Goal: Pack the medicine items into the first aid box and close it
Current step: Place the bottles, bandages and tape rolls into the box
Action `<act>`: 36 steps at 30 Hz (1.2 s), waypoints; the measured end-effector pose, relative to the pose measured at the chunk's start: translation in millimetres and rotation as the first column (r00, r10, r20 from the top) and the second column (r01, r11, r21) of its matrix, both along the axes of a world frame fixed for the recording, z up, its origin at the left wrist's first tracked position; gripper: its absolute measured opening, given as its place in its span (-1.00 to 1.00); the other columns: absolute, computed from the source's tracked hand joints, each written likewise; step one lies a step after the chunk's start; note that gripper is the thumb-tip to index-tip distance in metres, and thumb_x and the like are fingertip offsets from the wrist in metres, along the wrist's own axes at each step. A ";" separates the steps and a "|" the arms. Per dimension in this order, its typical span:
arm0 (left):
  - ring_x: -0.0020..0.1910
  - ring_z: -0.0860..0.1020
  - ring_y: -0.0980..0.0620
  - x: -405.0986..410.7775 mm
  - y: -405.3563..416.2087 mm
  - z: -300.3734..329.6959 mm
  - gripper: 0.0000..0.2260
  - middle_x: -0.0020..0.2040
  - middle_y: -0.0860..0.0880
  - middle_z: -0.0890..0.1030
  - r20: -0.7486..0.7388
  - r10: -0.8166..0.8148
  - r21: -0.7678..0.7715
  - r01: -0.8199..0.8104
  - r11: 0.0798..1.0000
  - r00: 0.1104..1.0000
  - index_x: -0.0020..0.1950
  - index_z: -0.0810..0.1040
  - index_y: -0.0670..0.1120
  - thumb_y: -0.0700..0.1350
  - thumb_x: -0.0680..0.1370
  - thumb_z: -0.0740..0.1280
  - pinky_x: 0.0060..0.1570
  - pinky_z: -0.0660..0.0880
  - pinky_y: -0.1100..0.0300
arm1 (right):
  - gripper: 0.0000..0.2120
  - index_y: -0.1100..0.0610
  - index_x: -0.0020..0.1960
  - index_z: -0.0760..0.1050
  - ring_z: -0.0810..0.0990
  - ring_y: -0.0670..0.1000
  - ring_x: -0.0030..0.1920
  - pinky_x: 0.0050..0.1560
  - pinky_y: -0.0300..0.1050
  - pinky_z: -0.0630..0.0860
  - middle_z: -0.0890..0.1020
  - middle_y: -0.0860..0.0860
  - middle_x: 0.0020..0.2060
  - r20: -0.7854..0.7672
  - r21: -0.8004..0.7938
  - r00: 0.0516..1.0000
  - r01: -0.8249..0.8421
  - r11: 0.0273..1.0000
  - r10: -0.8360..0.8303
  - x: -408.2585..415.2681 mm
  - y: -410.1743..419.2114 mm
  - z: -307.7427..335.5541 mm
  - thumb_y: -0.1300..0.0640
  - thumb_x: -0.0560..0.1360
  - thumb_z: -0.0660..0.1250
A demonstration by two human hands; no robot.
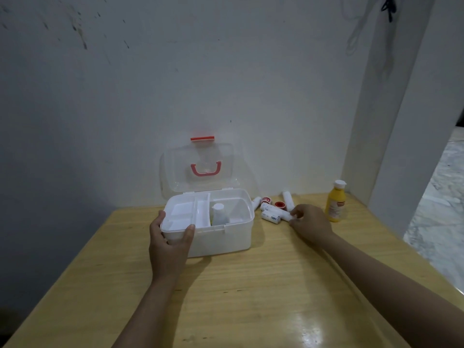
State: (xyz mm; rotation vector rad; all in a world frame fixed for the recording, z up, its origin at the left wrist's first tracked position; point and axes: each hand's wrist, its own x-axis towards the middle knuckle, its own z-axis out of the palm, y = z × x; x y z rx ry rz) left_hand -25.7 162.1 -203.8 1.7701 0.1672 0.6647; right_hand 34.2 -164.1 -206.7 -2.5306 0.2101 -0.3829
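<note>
Steadying the first aid box (221, 237) with my left hand (170, 244), thumb and fingers clamped over its near-left rim, I reach my right hand (310, 226) to the bandage rolls (272, 213) just right of the box. My fingertips close on the end of one white roll (283, 215), whose long axis runs left-right, pointing toward the open box; the lift is not yet made. The right hand is clearly the nearer one. A white bottle (219, 213) already stands inside. The yellow bottle (335, 203) waits further right; its label is too blurred to read.
</note>
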 end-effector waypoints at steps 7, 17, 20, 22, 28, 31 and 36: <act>0.37 0.39 -0.10 1.3 0.8 -1.3 -0.37 0.45 -0.06 0.37 -0.003 -0.004 -0.011 0.004 1.000 1.000 0.41 0.27 0.02 -0.07 0.42 0.47 0.17 0.51 -0.02 | -0.89 0.15 -0.06 0.61 0.57 0.00 -0.15 -0.11 -0.15 0.50 0.66 0.06 -0.15 0.255 0.087 0.965 -0.075 0.993 0.051 -2.9 5.6 -3.8 0.23 0.42 0.37; 0.37 0.39 -0.08 3.4 1.3 -5.2 -0.38 0.44 -0.03 0.38 0.005 -0.010 -0.026 0.010 1.000 1.000 0.39 0.28 0.07 -0.05 0.41 0.48 0.21 0.49 -0.13 | -0.87 0.23 -0.06 0.57 0.55 0.10 -0.10 -0.13 -0.12 0.41 0.59 0.17 -0.07 0.310 0.299 0.911 0.179 0.937 -0.273 25.2 4.8 -10.6 0.18 0.44 0.34; 0.37 0.40 -0.08 3.8 2.1 -6.0 -0.38 0.43 -0.03 0.38 0.008 -0.007 -0.029 0.007 1.000 1.000 0.39 0.28 0.07 -0.07 0.41 0.48 0.20 0.50 -0.14 | -0.82 0.24 0.01 0.55 0.57 0.18 -0.04 -0.10 -0.09 0.44 0.57 0.23 0.03 0.228 0.292 0.925 0.231 0.928 -0.302 33.4 4.8 -16.2 0.19 0.45 0.32; 0.36 0.40 -0.09 4.6 2.2 -6.0 -0.38 0.43 -0.04 0.38 0.010 -0.007 -0.029 0.007 1.000 1.000 0.39 0.28 0.07 -0.07 0.41 0.48 0.19 0.51 -0.14 | -0.74 0.18 0.14 0.53 0.56 0.19 0.01 -0.03 -0.05 0.47 0.54 0.22 0.08 0.199 0.239 0.949 0.196 0.951 -0.245 35.6 6.6 -17.0 0.21 0.46 0.29; 0.37 0.40 -0.11 5.5 2.0 -6.8 -0.38 0.43 -0.06 0.37 0.010 -0.008 -0.022 0.008 1.000 1.000 0.39 0.27 0.07 -0.06 0.41 0.48 0.13 0.54 -0.14 | -0.72 0.03 0.15 0.60 0.54 0.17 0.10 0.05 0.03 0.53 0.53 0.18 0.13 0.147 0.110 0.976 0.145 0.983 -0.160 39.2 8.9 -19.4 0.03 0.48 0.29; 0.36 0.40 -0.09 5.0 1.3 -6.2 -0.37 0.43 -0.05 0.37 0.012 -0.009 -0.029 0.010 1.000 1.000 0.40 0.28 0.06 -0.07 0.41 0.48 0.15 0.54 -0.11 | -0.67 0.06 0.10 0.61 0.54 0.14 0.07 -0.01 0.00 0.54 0.53 0.15 0.08 0.145 0.075 0.977 0.150 0.986 -0.159 37.2 11.4 -19.7 -0.09 0.42 0.35; 0.36 0.41 -0.05 4.0 1.5 -6.5 -0.38 0.43 -0.01 0.39 0.018 -0.004 -0.046 0.005 0.999 1.000 0.38 0.30 0.08 -0.08 0.40 0.48 0.19 0.51 -0.09 | -0.71 0.15 0.07 0.57 0.55 0.16 -0.01 -0.08 0.05 0.56 0.54 0.18 0.03 0.156 0.036 0.975 0.155 0.987 -0.159 33.5 13.0 -21.1 0.05 0.39 0.37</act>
